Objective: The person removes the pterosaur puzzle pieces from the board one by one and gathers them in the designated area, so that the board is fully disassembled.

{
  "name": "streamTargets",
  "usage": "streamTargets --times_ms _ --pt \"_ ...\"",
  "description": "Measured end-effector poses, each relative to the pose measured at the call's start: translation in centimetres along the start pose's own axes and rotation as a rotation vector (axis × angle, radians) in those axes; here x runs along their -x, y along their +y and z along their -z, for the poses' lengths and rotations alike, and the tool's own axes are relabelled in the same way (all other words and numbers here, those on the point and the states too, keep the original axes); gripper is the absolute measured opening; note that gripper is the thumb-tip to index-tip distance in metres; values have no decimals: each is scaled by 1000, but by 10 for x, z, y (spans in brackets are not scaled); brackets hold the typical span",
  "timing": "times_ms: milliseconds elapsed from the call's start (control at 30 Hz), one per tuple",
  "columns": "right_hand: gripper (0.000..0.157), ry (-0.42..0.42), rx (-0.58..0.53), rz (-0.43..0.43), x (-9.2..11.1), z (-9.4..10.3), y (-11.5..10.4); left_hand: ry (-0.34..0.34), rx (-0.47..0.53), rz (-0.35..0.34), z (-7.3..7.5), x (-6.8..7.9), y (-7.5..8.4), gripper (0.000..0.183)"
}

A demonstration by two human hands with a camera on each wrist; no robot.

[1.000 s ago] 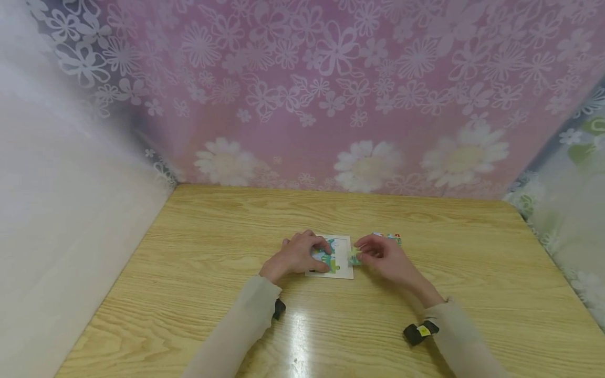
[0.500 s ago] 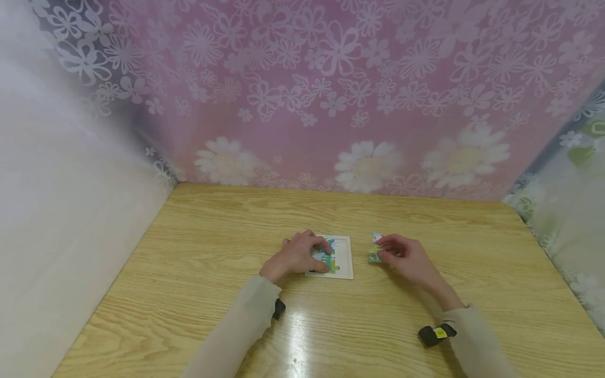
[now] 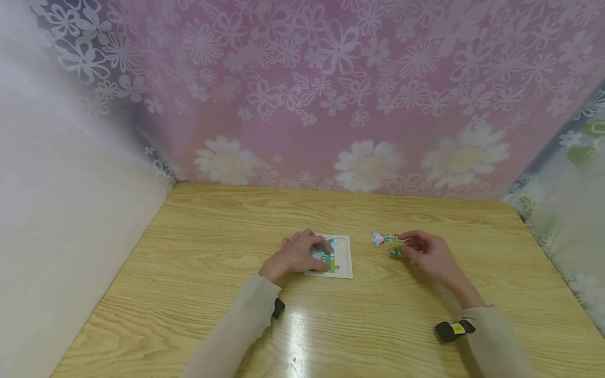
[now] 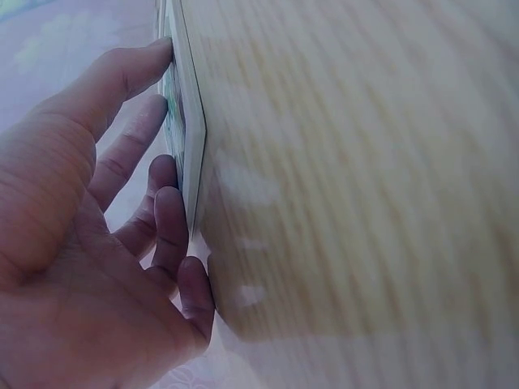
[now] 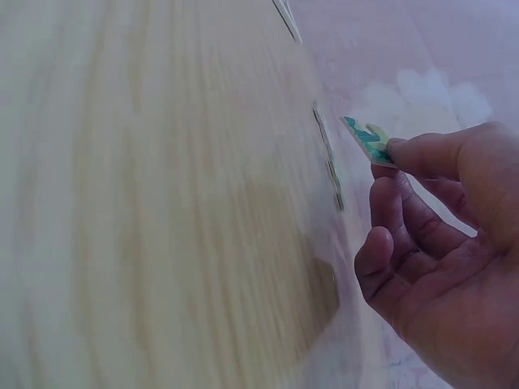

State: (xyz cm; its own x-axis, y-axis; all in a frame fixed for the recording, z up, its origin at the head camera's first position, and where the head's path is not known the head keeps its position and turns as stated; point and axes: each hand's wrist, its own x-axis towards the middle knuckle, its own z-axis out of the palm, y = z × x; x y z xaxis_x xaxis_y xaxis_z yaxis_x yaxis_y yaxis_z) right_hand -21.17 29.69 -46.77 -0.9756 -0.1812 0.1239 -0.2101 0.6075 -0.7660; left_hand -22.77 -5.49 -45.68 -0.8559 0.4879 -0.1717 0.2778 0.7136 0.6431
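A white-framed jigsaw puzzle tray [image 3: 345,258] lies on the table with green and blue pieces fitted in its left part; the right part shows bare white. My left hand [image 3: 294,254] rests on the tray's left side, its fingertips pressing the pieces, as the left wrist view shows along the tray's edge [image 4: 195,134]. To the right, my right hand [image 3: 434,258] pinches a green puzzle piece [image 3: 395,252] between thumb and fingers. That piece [image 5: 366,142] is held tilted above the table in the right wrist view.
Several loose puzzle pieces [image 3: 378,239] lie just behind the held piece, right of the tray. The wooden table [image 3: 227,226] ends at a pink floral curtain [image 3: 302,115] behind, with a pale wall [image 3: 71,210] to the left.
My right hand has moved away from the tray to the right, carrying the green puzzle piece; the loose pieces behind it are more exposed. The left hand stays on the tray.
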Motion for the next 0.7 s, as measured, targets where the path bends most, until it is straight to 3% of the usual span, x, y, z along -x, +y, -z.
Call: streamTargets --times_ms 367,700 --pt "27 29 68 -5 -3 22 18 2 -6 -4 1 1 1 22" --pt "23 25 156 -12 -13 31 24 -5 -28 1 0 -1 -1 22"
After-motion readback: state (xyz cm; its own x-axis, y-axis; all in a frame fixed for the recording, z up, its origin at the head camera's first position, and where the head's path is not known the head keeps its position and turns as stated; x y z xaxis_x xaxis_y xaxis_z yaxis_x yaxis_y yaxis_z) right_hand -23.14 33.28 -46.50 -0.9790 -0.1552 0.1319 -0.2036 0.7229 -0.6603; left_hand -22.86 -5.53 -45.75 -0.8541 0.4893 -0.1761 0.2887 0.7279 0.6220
